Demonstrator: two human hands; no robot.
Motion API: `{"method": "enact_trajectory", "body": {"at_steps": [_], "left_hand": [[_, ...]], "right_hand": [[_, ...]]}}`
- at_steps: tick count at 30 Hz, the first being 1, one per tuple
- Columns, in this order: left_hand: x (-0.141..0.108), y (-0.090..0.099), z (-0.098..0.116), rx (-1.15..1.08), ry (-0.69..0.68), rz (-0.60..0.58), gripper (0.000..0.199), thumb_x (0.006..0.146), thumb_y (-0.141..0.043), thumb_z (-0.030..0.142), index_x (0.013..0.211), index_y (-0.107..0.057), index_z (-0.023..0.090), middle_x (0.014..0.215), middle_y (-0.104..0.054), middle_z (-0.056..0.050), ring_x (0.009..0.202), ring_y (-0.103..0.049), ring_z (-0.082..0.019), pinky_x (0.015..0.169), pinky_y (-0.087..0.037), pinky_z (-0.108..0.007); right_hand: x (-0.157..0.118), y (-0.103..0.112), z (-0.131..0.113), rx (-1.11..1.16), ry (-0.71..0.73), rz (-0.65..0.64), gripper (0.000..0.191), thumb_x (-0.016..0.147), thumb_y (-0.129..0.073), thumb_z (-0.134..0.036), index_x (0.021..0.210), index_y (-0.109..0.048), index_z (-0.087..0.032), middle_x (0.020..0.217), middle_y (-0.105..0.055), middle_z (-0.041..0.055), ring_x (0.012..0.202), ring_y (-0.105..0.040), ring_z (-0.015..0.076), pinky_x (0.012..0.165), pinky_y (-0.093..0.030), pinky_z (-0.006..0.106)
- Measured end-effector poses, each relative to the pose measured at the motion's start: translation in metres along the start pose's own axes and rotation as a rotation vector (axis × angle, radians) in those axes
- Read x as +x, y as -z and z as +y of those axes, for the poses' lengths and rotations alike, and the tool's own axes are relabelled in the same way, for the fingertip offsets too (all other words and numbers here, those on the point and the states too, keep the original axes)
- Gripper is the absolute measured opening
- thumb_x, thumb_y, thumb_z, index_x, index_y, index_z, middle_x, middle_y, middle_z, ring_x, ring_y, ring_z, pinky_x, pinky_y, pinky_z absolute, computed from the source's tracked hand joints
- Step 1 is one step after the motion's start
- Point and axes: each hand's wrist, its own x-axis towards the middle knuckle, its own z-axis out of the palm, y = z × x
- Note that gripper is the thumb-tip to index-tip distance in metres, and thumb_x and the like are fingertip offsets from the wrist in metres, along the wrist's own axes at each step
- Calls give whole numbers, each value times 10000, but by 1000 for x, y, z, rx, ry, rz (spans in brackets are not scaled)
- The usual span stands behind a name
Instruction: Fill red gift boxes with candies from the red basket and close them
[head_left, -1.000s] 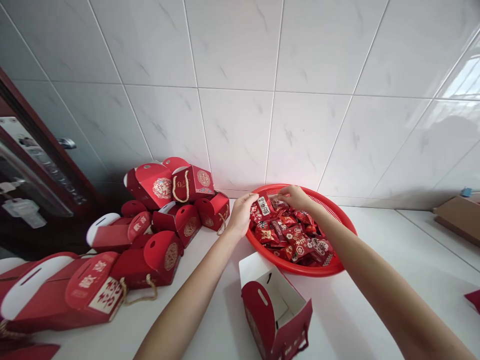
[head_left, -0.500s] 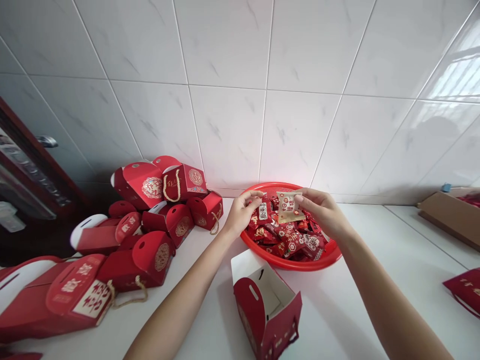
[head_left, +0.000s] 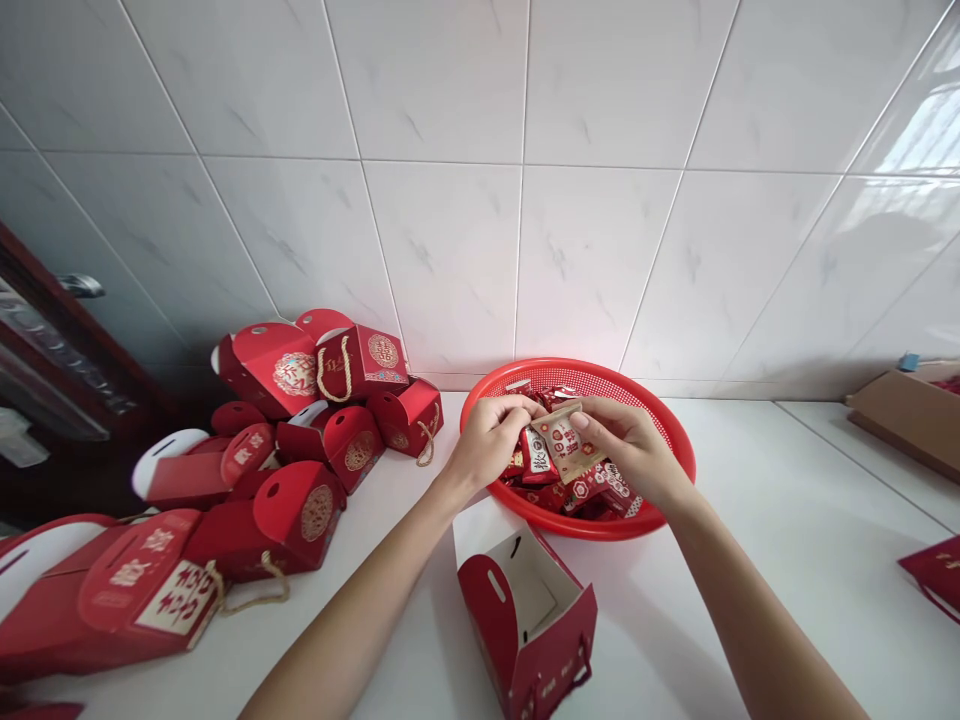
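Over the red plastic basket (head_left: pixel 581 528), my two hands have come close together. My right hand (head_left: pixel 634 445) pinches a small beige snack packet (head_left: pixel 574 450) with red print by its upper edge. The fingers of my left hand (head_left: pixel 487 440) are closed on a small red packet (head_left: pixel 538 458) with a white label, which hangs beside the beige one. Below them, the basket holds several red wrapped packets (head_left: pixel 604 490). An open red gift box (head_left: pixel 551 650) with a white inside stands on the counter in front of the basket, between my forearms.
Several red gift boxes (head_left: pixel 296 520), some with rope handles, are grouped on the left of the white counter (head_left: pixel 697 580). A brown cardboard box (head_left: pixel 904 415) lies at the right, with a red pouch (head_left: pixel 934 575) nearer. Behind is a tiled wall (head_left: pixel 442 260).
My hands have drawn together, bringing the beige packet leftward until it sits right beside and partly over the red one. The view has shifted slightly.
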Motion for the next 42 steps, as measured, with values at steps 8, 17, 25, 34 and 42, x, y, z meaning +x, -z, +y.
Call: {"method": "enact_trajectory", "body": {"at_steps": [8,17,25,34,42], "left_hand": [[-4,-4,6,-44,-20,-103,233,859,-691,394,781,-759,185,797,-732,-26,793,-656,-199,737,-505,-303],[-7,-8,9,-162,-138,159,263,868,-735,428,783,-748,180,753,-708,-13,726,-618,-160,691,-492,-264],[-10,-11,13,-176,-149,182,265,836,-760,442,788,-753,182,741,-697,-13,708,-607,-158,688,-496,-272],[-15,-10,20,-89,-229,154,213,871,-728,370,750,-730,194,724,-698,0,700,-618,-147,690,-500,-262],[-13,-7,22,-132,-171,90,183,842,-748,360,765,-757,194,755,-732,-14,714,-645,-160,685,-509,-269]], "right_hand": [[-1,3,2,74,-18,19,298,938,-673,-468,1088,-772,-230,914,-738,53,830,-701,213,713,-587,339],[-4,-3,0,387,-81,100,425,737,-888,-306,1126,-730,-234,682,-729,-10,623,-693,186,581,-586,331],[-6,-8,2,413,-101,205,406,721,-891,-372,1088,-758,-262,834,-782,24,763,-734,231,713,-611,398],[-8,-13,-3,470,-123,258,303,727,-898,-324,987,-766,-239,851,-790,22,787,-750,207,761,-626,360],[-9,-11,-7,410,-105,235,290,745,-882,-350,985,-770,-233,860,-785,31,797,-745,223,756,-633,389]]}}
